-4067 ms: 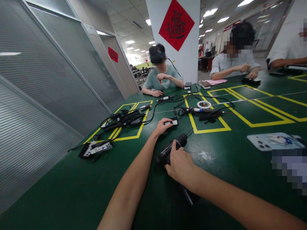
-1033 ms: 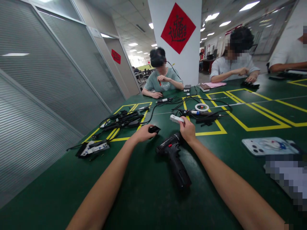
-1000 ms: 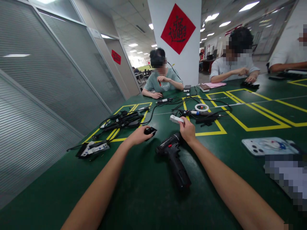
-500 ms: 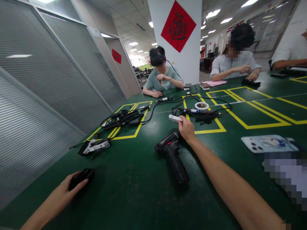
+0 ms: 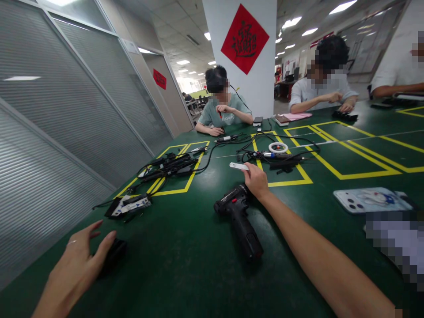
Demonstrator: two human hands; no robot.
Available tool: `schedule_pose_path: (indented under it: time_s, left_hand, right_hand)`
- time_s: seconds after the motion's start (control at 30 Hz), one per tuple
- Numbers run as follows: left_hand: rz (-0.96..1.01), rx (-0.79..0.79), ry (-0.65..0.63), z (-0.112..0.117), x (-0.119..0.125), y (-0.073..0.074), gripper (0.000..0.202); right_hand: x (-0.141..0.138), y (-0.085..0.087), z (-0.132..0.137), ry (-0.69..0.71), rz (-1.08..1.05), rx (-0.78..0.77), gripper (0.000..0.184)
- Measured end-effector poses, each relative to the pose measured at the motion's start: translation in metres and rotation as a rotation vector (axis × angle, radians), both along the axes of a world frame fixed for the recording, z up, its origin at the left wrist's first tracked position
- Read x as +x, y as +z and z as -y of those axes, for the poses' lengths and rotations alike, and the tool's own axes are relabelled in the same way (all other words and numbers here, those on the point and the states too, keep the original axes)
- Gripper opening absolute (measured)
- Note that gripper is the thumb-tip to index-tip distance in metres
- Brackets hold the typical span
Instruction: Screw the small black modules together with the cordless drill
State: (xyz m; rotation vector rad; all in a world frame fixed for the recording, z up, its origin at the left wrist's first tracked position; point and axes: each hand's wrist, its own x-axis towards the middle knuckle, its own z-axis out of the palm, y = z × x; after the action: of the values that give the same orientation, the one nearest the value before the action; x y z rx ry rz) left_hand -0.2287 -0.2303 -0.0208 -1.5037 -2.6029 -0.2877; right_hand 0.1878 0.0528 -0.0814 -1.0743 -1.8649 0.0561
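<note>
My left hand [image 5: 74, 260] hovers near the table's front left with its fingers spread, just off a small black part [image 5: 114, 256] that lies on the green table [image 5: 185, 274]. My right hand [image 5: 255, 180] reaches forward and pinches a flat white piece [image 5: 238, 166] by its near end. A black power tool [image 5: 240, 221] lies on its side between my arms, just below the right hand.
Black cables and tools [image 5: 168, 165] lie in a yellow-taped box at left, with a black and white part [image 5: 129, 205] nearer. A white tape ring [image 5: 278, 147] and more cables sit ahead. A phone [image 5: 372, 199] lies at right. Three other people sit at the far side.
My left hand carried the small black part from beside the power tool to the front left, set it down and opened. My right hand kept hold of the white piece.
</note>
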Motion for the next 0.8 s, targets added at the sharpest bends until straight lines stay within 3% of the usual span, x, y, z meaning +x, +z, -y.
schedule_pose_path:
  time_s: [0.07,0.2,0.3,0.4,0.5,0.6,0.7,0.8]
  left_hand:
    - [-0.040,0.098,-0.130,-0.023,0.039,0.019,0.055]
    - [-0.164,0.123,-0.419,-0.083,0.130,0.050,0.058]
    - [-0.209,0.139,-0.644,-0.128,0.188,0.056,0.059]
    - [-0.238,0.113,-0.768,-0.166,0.230,0.049,0.058]
    - [-0.283,0.093,-0.812,-0.196,0.252,0.039,0.057]
    - [-0.274,0.046,-0.818,-0.217,0.260,0.031,0.048]
    - [-0.251,0.011,-0.819,-0.225,0.257,0.027,0.035]
    - [-0.226,0.008,-0.728,-0.219,0.243,0.031,0.030]
  right_hand:
    - [-0.002,0.003,0.004,0.036,0.057,0.057,0.034]
    - [-0.011,0.009,0.014,0.121,0.184,0.174,0.036]
    - [-0.017,0.013,0.020,0.206,0.289,0.269,0.036]
    - [-0.018,0.015,0.023,0.258,0.336,0.316,0.036]
    - [-0.018,0.014,0.023,0.274,0.325,0.329,0.036]
    - [-0.019,0.012,0.021,0.256,0.306,0.325,0.036]
    - [-0.019,0.010,0.018,0.253,0.281,0.305,0.037]
    - [-0.016,0.007,0.014,0.200,0.181,0.232,0.042]
